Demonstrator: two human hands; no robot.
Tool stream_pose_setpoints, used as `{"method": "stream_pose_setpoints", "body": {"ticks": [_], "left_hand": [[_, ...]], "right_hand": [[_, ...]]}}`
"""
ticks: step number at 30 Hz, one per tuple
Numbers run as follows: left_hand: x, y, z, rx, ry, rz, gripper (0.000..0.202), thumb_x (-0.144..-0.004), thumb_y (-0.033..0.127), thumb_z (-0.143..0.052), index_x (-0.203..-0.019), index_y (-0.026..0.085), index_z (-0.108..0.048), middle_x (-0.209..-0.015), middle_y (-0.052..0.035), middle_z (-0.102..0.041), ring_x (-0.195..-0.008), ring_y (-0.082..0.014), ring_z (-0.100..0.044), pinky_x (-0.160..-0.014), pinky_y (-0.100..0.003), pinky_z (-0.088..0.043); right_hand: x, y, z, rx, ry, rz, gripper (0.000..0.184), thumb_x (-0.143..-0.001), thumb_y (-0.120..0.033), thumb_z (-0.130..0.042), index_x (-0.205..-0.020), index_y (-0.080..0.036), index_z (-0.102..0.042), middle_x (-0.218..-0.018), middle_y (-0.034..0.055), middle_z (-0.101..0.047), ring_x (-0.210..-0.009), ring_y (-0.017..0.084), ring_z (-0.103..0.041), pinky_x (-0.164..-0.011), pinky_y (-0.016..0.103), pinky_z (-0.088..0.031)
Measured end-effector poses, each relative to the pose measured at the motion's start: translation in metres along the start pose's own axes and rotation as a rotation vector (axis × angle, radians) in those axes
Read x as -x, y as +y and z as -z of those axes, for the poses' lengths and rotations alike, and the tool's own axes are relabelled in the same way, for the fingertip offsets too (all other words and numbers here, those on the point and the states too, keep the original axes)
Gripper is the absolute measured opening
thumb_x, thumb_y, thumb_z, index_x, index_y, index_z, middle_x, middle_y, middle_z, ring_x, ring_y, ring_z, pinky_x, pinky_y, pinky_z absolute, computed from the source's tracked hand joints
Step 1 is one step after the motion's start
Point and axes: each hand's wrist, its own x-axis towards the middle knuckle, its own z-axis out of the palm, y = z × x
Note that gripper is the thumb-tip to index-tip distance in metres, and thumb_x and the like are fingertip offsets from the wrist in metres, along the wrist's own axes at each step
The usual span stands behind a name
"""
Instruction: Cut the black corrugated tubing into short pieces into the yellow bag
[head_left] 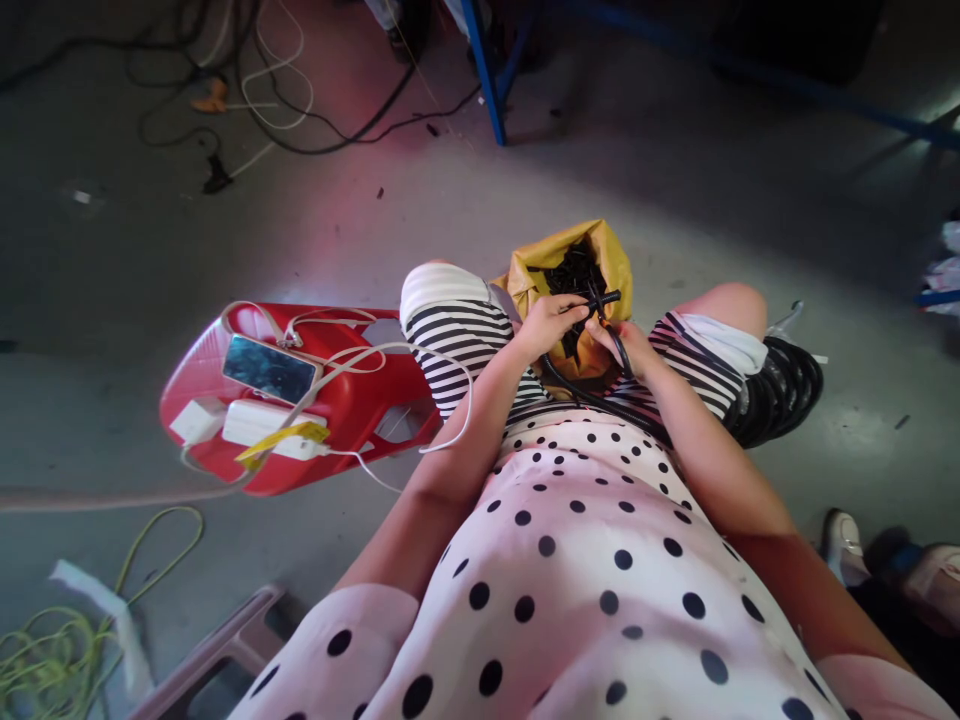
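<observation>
My left hand (553,325) is closed on a black corrugated tube (613,297), whose short end sticks out to the right of my fingers. In my right hand (634,348) is a pair of scissors (621,352) with dark handles; its blades cross the tube close to my left fingertips. Whether they touch the tube I cannot tell. Just beyond both hands, between my knees, an open yellow bag (616,258) holds many short black pieces (574,275). A long run of tube (574,392) passes over my lap toward a black coil (784,395) by my right knee.
A red stool (345,390) at my left carries a phone (271,368), white chargers (262,425) and cables. Yellow-green cord (75,650) lies on the floor at lower left. Cables and a blue metal leg (487,75) stand ahead. Another person's shoe (845,540) is at right.
</observation>
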Motion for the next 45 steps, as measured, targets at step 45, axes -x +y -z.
{"method": "stream_pose_setpoints", "body": {"ticks": [45], "left_hand": [[0.017, 0.026, -0.023, 0.244, 0.155, 0.001, 0.021, -0.102, 0.035, -0.083, -0.099, 0.019, -0.07, -0.06, 0.0097, -0.048, -0.05, -0.0051, -0.04, -0.051, -0.019, -0.031]], "right_hand": [[0.017, -0.017, -0.007, -0.164, 0.013, -0.004, 0.081, -0.067, -0.102, -0.081, -0.077, -0.024, -0.062, -0.069, 0.0039, -0.069, -0.066, 0.021, -0.063, -0.065, 0.036, -0.052]]}}
